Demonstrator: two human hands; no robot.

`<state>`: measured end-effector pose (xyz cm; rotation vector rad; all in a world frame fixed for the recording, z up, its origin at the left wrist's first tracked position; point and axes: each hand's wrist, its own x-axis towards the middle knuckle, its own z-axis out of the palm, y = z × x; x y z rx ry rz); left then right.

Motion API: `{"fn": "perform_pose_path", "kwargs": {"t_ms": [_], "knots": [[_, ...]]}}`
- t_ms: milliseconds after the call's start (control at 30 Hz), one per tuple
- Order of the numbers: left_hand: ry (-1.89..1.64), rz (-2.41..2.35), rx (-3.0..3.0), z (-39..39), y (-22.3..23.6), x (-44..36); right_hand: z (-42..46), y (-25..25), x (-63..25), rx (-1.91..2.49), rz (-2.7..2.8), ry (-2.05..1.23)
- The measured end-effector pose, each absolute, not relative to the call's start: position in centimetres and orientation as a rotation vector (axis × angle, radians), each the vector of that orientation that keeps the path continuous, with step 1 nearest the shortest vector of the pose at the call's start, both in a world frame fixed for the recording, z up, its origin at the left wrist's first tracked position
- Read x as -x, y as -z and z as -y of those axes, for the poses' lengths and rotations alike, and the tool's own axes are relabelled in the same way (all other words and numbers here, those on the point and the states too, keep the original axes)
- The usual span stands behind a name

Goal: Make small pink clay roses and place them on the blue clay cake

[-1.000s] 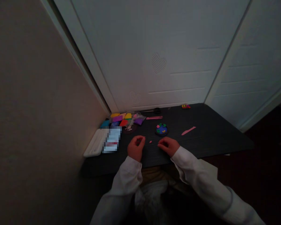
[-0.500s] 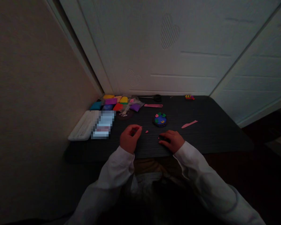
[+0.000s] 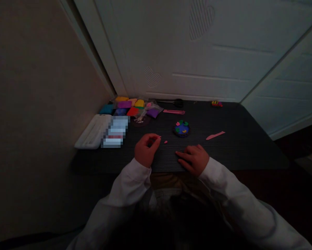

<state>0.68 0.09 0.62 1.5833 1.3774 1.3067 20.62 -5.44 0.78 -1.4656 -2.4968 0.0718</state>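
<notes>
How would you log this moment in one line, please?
left hand: pinching pink bit | right hand: index finger extended, contact unclear | between: loose pink piece | beyond: round blue model, pink knife

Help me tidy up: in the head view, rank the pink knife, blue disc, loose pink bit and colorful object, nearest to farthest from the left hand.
1. Loose pink bit, just right of the left hand
2. Blue disc, right and farther back
3. Pink knife, farther right
4. Colorful object, back right

head view, facing forward-down (seemingly near)
</notes>
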Motion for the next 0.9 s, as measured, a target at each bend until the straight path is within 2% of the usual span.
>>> {"fn": "perform_pose_path", "kwargs": {"t_ms": [167, 900], "knots": [[-1.317, -1.365, -1.579, -0.14, -0.58, -0.74, 5.53, -1.11, -20.36, 1.544, 2.463, 0.019], [-1.322, -1.377, -1.609, -0.28, -0.36, -0.69, 5.65, -1.32, -20.17, 1.544, 2.511, 0.037]]}}
